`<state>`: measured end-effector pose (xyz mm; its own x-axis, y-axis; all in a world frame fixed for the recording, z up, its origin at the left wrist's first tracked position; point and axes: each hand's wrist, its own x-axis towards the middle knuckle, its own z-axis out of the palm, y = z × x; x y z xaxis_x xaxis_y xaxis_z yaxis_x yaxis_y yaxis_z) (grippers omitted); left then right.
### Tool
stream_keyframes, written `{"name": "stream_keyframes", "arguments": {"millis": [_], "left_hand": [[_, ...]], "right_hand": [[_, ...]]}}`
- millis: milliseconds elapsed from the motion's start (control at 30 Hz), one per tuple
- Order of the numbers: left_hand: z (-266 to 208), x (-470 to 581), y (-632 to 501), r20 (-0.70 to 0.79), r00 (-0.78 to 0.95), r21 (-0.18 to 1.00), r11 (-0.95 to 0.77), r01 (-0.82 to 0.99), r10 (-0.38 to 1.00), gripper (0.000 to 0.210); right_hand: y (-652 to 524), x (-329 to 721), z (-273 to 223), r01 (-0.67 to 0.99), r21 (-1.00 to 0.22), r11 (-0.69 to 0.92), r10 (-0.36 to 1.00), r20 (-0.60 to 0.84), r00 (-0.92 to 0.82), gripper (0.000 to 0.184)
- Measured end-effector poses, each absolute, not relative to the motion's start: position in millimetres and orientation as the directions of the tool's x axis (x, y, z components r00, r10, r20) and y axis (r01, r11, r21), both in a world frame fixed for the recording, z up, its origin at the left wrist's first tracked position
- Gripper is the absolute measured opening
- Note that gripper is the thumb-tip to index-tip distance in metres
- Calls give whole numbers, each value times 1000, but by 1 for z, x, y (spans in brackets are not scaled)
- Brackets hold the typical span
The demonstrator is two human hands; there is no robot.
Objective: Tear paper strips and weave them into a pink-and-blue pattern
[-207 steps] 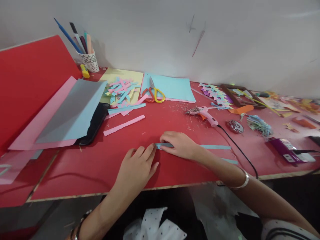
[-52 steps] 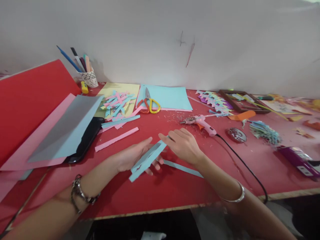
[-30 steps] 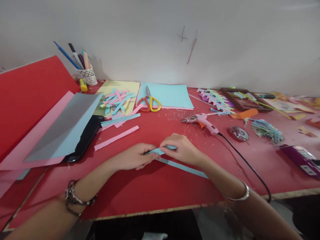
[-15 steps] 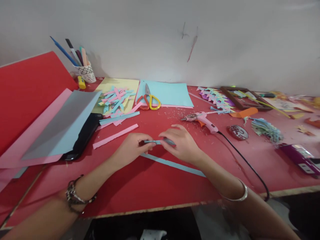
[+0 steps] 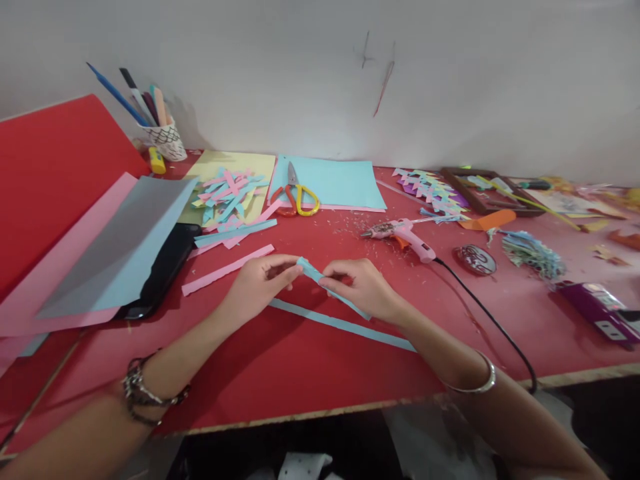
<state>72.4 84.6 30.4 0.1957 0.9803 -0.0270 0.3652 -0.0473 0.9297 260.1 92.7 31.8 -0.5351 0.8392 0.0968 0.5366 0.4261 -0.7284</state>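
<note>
Swung from nearly level half a second ago, the short blue strip (image 5: 311,269) now slants between the hands, one end toward 10 o'clock and its tail toward 4 (taking 12 as the wall side). The left hand (image 5: 256,283) pinches the 10 o'clock end between thumb and bent fingers; the right hand (image 5: 365,287) grips it near the middle, fingers curled, the tail running out beneath the palm. The strip looks raised over the red table (image 5: 300,373), though the gap is hard to judge. Just below, a long blue strip (image 5: 343,325) lies flat, running from 8 o'clock to the right forearm (image 5: 440,347) at 4. Past it, at 6 o'clock, red surface stretches to the table's pale front edge, leaving the wrists room to turn. Toward 9, a pink strip (image 5: 227,269) lies close by the left hand, so space is tighter there. At 2 o'clock sits a pink glue gun (image 5: 407,235), near but apart from the right knuckles. Scissors (image 5: 300,193) rest between 11 and 12, overlapping the near edge of a blue sheet (image 5: 340,183).
</note>
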Motion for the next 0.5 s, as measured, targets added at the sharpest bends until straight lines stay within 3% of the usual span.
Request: {"name": "stream_keyframes", "arguments": {"millis": [500], "left_hand": [[34,73,82,-28,241,926,-66,371,970,23]], "right_hand": [[89,251,31,519,-753,404,829,61,-556,17]]}}
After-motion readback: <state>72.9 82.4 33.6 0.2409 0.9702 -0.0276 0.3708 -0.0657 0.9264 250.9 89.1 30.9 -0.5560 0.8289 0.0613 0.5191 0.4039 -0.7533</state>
